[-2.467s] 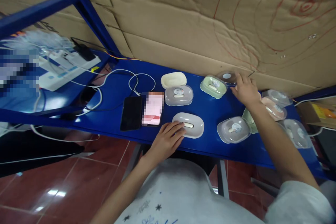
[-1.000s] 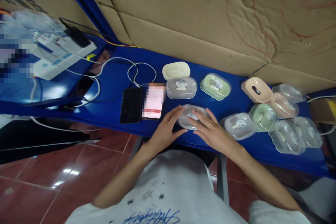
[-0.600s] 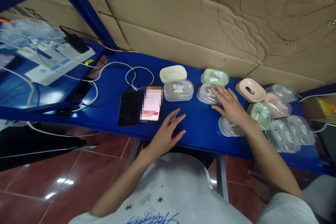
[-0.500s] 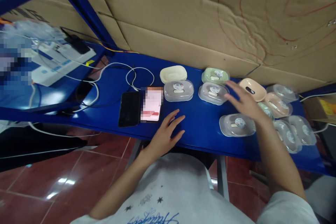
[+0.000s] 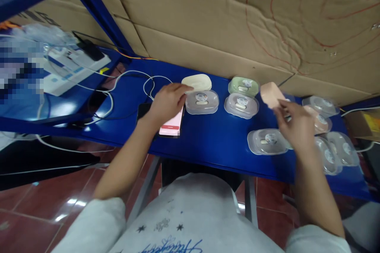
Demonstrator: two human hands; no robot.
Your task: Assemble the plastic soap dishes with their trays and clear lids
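1. Blue shelf (image 5: 204, 138) stands before a cardboard backing (image 5: 192, 19), which bears red lines at its right.
2. Peach dish (image 5: 270, 93): held tilted over the right half of the shelf, to the right of the green box (image 5: 242, 87).
3. Right hand (image 5: 293, 122): thumb and fingers pinched together on the near edge of the peach dish; slightly blurred.
4. Left hand (image 5: 169, 102): fingers half curled, tips at the near left edge of the cream dish (image 5: 198, 82). Whether they grip it cannot be told.
5. Cream dish: on the shelf, just behind a grey box (image 5: 194, 106) with a clear lid.
6. Second grey box (image 5: 241, 106), lidded: just in front of the green box, which is also lidded.
7. Nearer the front edge: a third lidded box (image 5: 267, 143). Further lidded boxes (image 5: 344, 148) crowd the right end.
8. Lit phone (image 5: 170, 127): lies below the left hand, partly covered by it.
9. Left side: white cable (image 5: 127, 72) and power strip (image 5: 74, 73).
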